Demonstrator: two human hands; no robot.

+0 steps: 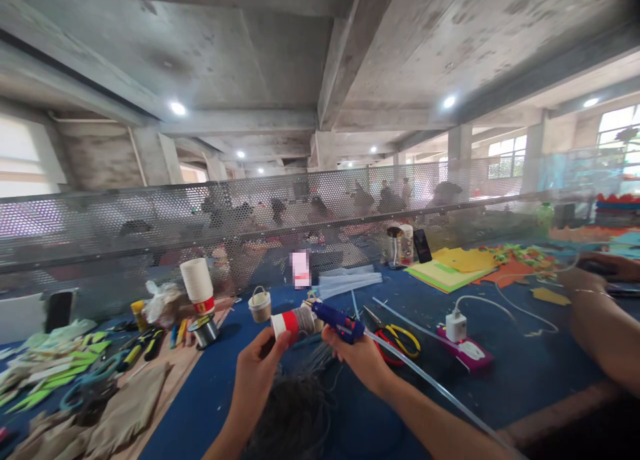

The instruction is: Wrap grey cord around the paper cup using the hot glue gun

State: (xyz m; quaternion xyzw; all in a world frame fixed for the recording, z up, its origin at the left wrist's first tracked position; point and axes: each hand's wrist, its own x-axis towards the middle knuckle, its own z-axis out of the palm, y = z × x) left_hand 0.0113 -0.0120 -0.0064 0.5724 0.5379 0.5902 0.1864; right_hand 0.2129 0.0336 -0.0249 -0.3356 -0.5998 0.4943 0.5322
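My left hand [263, 360] grips a red and white paper cup [284, 324], which lies tilted on its side. Grey yarn [303, 321] is wound around one end of the cup. My right hand [353, 353] is wrapped around a blue hot glue gun [337, 319], its nozzle close to the yarn-wrapped end; whether it touches I cannot tell. A clear glue stick [425, 375] trails from the back of the gun. Below my hands lies a loose heap of dark grey yarn [293, 413]. A small bucket-like cup with a handle [260, 307] stands just behind the held cup.
Pliers with red and yellow handles [400, 340] lie right of my hand, near a purple power strip [467, 350] with a white plug. Left are stacked paper cups [197, 280], a wire spool [205, 331] and scissors [75, 387]. Another person's arm [595, 320] rests at right. A perforated metal screen [165, 237] stands behind.
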